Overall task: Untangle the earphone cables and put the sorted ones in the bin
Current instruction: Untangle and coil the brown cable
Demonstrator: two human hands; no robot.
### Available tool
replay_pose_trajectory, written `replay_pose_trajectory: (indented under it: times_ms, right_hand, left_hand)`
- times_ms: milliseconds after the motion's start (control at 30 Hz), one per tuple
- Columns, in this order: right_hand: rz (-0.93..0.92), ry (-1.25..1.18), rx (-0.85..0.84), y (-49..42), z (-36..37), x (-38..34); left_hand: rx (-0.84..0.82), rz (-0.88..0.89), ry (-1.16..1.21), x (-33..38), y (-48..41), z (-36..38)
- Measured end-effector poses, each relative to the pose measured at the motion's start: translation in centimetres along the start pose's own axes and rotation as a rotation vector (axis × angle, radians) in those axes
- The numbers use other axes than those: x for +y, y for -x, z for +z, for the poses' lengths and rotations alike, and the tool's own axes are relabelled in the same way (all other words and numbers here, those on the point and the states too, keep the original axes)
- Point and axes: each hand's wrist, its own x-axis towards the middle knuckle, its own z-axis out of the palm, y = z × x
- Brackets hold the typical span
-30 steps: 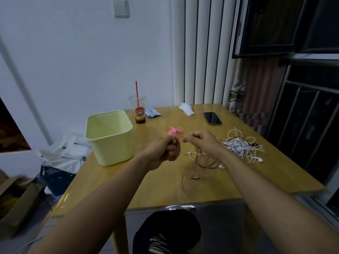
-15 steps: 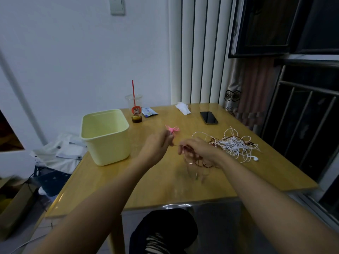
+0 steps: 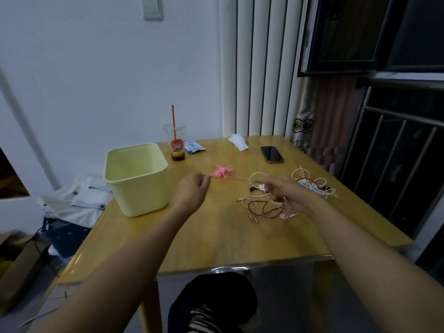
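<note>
Pinched between the fingertips of my left hand [image 3: 189,192] is one end of a thin pink earphone cable [image 3: 222,171], whose bundled loops hang in the air just past those fingers. From the bundle a single strand runs taut to my right hand [image 3: 286,192], which seems to grip the other end with its fingers drawn together; that hand is motion-blurred, so I cannot tell for certain how it holds the strand. I judge the two hands are pulling the pink cable out straight, above the wooden table [image 3: 216,243].

Just under and beside the right hand lies a loose group of cables flat on the table: a brown cable [image 3: 260,209] looped in a rough heart shape, with a white cable [image 3: 254,179] arcing over it. Farther right, near the table's edge, sits the main tangle [image 3: 312,185] of white and brown leads, knotted together.

To the left of my left hand stands the pale yellow bin [image 3: 135,179]. What I can see of its inside is bare, though the near wall hides the very bottom, so I would not swear nothing is in there.

By my reckoning the job is in its early part. One pink cable is nearly freed but not yet dropped in the bin; the brown and white pair by my right hand looks half separated; the big tangle is untouched.

At the far side stand a plastic cup [image 3: 176,145] with a red straw and a dark phone [image 3: 272,154], both well clear of the work.
</note>
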Motion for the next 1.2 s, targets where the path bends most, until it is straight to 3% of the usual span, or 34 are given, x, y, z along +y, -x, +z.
replay_pose_trajectory:
  times_ms: [100,233,300,367,433,533,600,700,800,867,967,1033,1100,1200]
  right_hand:
    - [0.009,-0.07,0.179,-0.3,-0.5,0.3]
    - [0.159,0.438,0.164,-1.0,-0.1,1.4]
    - [0.032,0.639,0.253,-1.4,0.7,1.2]
    - [-0.187,0.488,0.308,-0.7,2.2,-0.5]
    - [-0.381,0.314,0.148,0.1,4.1,-2.3]
    - [-0.343,0.334,-0.221,0.3,6.3,-3.7]
    - [-0.306,0.301,-0.344,0.2,6.9,-3.3]
    - [-0.264,0.144,-0.29,0.0,6.7,-2.0]
    - [-0.151,0.202,-0.261,-0.1,6.7,-0.6]
    - [-0.096,0.305,-0.35,0.4,7.1,-0.6]
    - [-0.142,0.381,-0.456,1.1,7.6,-2.0]
    - [-0.217,0.396,-0.413,1.3,7.3,-3.1]
    - [-0.269,0.363,-0.313,1.1,6.7,-3.4]
    - [-0.279,0.207,-0.11,0.4,5.4,-2.9]
  left_hand:
    - [0.063,-0.167,0.26,-0.5,-0.6,-0.1]
    - [-0.098,-0.306,0.462,0.3,0.2,-0.4]
    - [-0.234,-0.319,0.519,1.3,0.9,-0.6]
    - [-0.308,-0.317,0.548,2.4,1.5,-0.8]
    - [-0.348,-0.293,0.585,3.2,1.9,-1.0]
    - [-0.444,-0.266,0.832,3.9,1.9,-1.0]
    - [-0.447,-0.376,1.131,3.7,1.5,-1.1]
    - [-0.291,-0.498,1.623,3.3,0.9,-1.5]
    - [-0.059,-0.397,1.741,3.5,0.5,-1.7]
    - [-0.007,-0.304,1.547,4.1,0.7,-1.6]
    - [-0.025,0.02,0.595,3.7,1.6,-0.4]
    - [-0.138,0.223,0.154,3.4,1.9,0.3]
    - [-0.184,0.311,-0.011,3.3,1.9,0.6]
    - [-0.256,0.306,-0.067,3.3,1.7,0.3]
